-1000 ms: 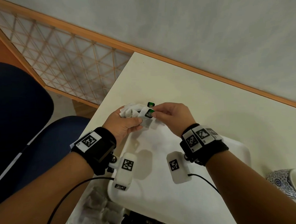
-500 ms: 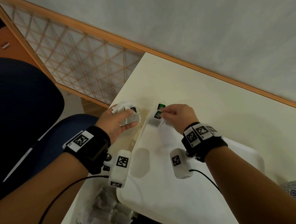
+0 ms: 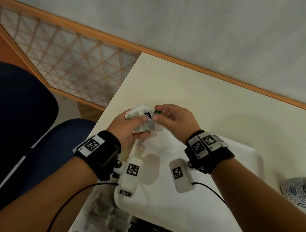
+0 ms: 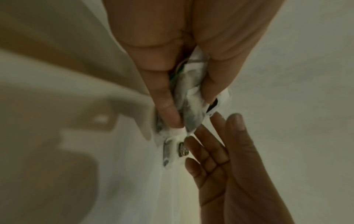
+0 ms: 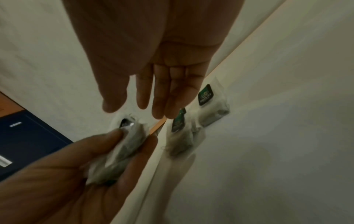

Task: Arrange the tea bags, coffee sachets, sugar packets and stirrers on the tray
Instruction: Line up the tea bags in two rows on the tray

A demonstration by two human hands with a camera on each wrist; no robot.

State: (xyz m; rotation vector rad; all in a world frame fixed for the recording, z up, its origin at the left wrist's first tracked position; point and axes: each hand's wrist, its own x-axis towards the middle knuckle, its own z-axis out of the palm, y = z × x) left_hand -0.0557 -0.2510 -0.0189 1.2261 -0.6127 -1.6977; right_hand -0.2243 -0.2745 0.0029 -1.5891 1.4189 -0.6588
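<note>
Over the tray's [image 3: 243,153] far corner, the left hand [image 3: 129,127] clamps a bunch of tea bags [image 3: 142,113]; the right hand [image 3: 174,120], fingers seemingly loose and empty, should pinch one tag, peeling slowly beside the two laid bags [image 5: 191,128].

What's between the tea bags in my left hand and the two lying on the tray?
Just the tray rim, shown in the right wrist view.

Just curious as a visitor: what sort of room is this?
Probably an office or hotel room: a plain table, a blue chair, and a tray for tea bags.
</note>
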